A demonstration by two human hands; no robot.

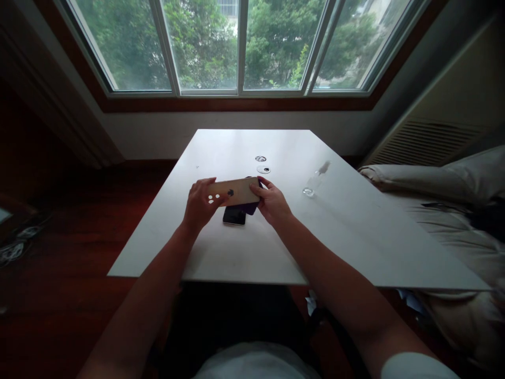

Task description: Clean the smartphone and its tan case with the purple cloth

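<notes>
Between my two hands I hold a tan phone case (240, 192), its back turned up, with a small dark mark in the middle. White shows through the round camera holes at its left end. My left hand (199, 202) grips that end, the fingers wrapped round it. At the right end my right hand (272, 200) pinches the case, thumb on top. A dark purple flat piece (251, 209) pokes out below and behind the case; whether my right hand also holds it, I cannot tell. Under them a black phone (234, 216) lies on the white table (244, 252), partly covered.
Two small round items (260, 158) (263, 169) lie beyond my hands. A clear bottle-like object (309, 192) is on the table to the right. A light padded seat (426, 173) stands beyond the right edge, and cables (16, 252) lie at far left.
</notes>
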